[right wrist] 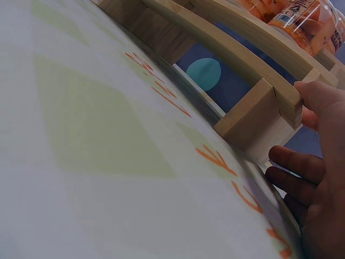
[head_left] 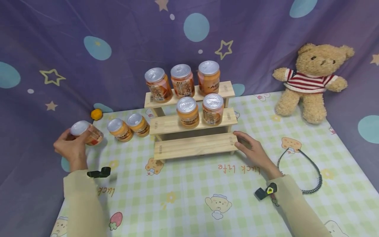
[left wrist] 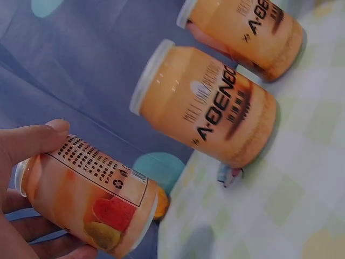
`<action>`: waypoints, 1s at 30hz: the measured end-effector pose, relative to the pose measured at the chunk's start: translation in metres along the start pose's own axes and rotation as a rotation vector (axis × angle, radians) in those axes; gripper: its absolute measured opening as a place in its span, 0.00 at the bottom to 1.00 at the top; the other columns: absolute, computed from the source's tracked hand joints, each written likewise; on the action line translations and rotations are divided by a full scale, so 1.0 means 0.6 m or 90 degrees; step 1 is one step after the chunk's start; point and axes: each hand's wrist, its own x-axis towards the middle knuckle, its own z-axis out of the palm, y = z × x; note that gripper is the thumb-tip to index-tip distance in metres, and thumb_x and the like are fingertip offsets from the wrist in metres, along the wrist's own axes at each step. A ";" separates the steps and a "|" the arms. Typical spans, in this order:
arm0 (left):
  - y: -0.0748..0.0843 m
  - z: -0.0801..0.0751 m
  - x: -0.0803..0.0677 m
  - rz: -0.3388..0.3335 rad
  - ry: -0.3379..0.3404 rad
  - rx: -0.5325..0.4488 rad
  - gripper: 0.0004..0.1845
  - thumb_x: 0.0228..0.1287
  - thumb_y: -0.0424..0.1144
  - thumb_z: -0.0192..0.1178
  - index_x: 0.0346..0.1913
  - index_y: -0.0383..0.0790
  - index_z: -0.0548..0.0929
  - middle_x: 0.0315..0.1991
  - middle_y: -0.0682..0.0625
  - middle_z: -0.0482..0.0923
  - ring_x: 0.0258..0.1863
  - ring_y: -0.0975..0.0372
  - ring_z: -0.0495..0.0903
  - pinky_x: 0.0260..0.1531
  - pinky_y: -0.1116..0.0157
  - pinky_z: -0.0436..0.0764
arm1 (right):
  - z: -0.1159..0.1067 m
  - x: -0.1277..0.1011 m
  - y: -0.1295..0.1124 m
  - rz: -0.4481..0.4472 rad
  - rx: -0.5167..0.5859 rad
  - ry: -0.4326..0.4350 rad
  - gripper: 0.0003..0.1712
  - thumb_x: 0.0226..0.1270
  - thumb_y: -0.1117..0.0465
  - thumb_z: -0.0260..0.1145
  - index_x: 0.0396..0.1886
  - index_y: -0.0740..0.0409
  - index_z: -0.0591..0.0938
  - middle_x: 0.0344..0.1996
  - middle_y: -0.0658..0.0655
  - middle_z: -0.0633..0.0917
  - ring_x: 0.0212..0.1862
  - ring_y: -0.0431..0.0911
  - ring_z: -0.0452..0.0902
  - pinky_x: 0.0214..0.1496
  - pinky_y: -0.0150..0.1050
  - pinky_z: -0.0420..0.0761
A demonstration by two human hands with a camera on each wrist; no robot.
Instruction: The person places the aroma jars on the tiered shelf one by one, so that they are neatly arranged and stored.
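My left hand (head_left: 74, 142) grips an orange jar with a silver lid (head_left: 86, 133) at the table's left edge, slightly tilted; the left wrist view shows my thumb (left wrist: 32, 141) on the label of this jar (left wrist: 91, 199). Two more jars (head_left: 119, 129) (head_left: 138, 124) stand just to its right on the cloth. A three-step wooden rack (head_left: 195, 145) carries three jars on its top step (head_left: 182, 80) and two on its middle step (head_left: 187, 112). My right hand (head_left: 247, 144) holds the right end of the lowest step, thumb (right wrist: 312, 100) on the corner and fingers (right wrist: 294, 164) curled below.
A teddy bear (head_left: 312, 80) in a striped jumper sits at the back right. A black coiled cable (head_left: 311, 171) lies right of my right hand. A small orange ball (head_left: 96, 114) rests at the back left. Purple star-patterned cloth (head_left: 118, 33) closes off the back and sides.
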 end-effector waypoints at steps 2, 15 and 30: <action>0.008 -0.003 -0.007 -0.003 -0.002 -0.007 0.33 0.37 0.35 0.83 0.54 0.48 0.87 0.37 0.64 0.80 0.39 0.72 0.77 0.56 0.72 0.79 | 0.000 0.000 0.000 -0.002 0.007 0.000 0.27 0.77 0.57 0.60 0.72 0.53 0.71 0.72 0.60 0.73 0.73 0.58 0.69 0.69 0.20 0.67; 0.066 -0.005 -0.053 0.034 -0.027 -0.031 0.29 0.34 0.36 0.85 0.48 0.47 0.90 0.35 0.63 0.81 0.37 0.71 0.79 0.45 0.75 0.77 | 0.001 0.001 0.001 -0.003 0.015 0.002 0.27 0.76 0.58 0.60 0.72 0.54 0.71 0.71 0.60 0.73 0.73 0.58 0.69 0.66 0.14 0.65; 0.106 0.007 -0.113 0.105 -0.108 -0.073 0.30 0.30 0.34 0.86 0.46 0.41 0.90 0.31 0.61 0.85 0.31 0.68 0.82 0.31 0.77 0.79 | 0.001 0.002 0.003 -0.012 0.009 0.007 0.26 0.76 0.58 0.60 0.71 0.55 0.72 0.71 0.61 0.74 0.72 0.59 0.69 0.66 0.14 0.64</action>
